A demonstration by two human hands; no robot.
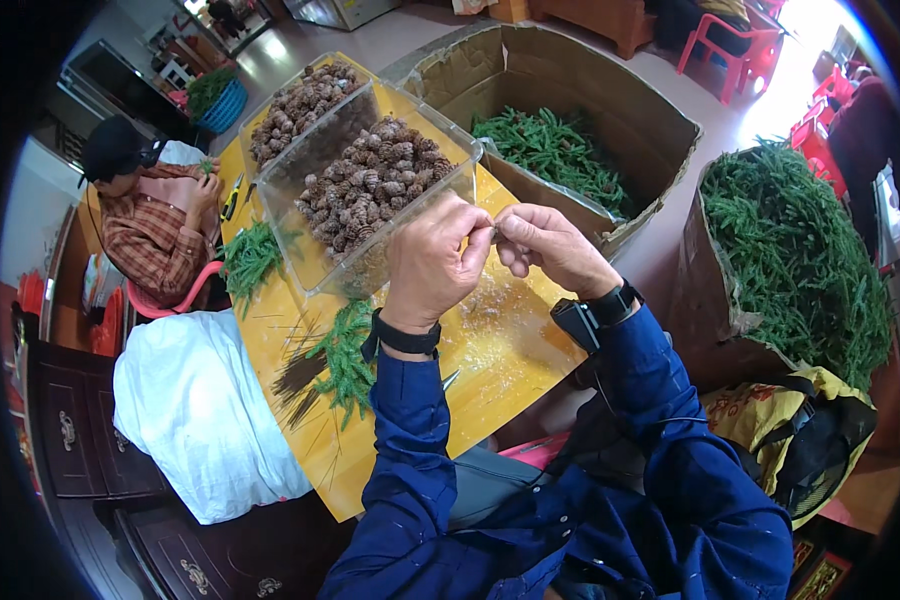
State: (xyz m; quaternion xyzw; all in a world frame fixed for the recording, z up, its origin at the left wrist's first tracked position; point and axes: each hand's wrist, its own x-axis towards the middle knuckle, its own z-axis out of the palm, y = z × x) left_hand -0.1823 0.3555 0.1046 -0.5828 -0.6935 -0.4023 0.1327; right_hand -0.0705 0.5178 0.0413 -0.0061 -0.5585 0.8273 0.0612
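Observation:
My left hand [432, 258] and my right hand [552, 246] meet above the yellow table [510, 350], fingertips pinched together. Something small and dark sits between them, mostly hidden by the fingers; I cannot make out its kind. Just beyond my left hand stands a clear plastic bin [315, 215] divided in two, with brown pine cones [375, 180] in both parts. Left of my left forearm lie green artificial pine sprigs [348, 360] and a bundle of thin dark wires [300, 385].
A cardboard box [610, 90] of green sprigs stands beyond the table, another heap of greenery [795, 260] at right. White sacking [205, 410] lies left. A co-worker [155, 220] sits at the far left, holding a sprig. Pliers [232, 198] with yellow handles lie near the bin.

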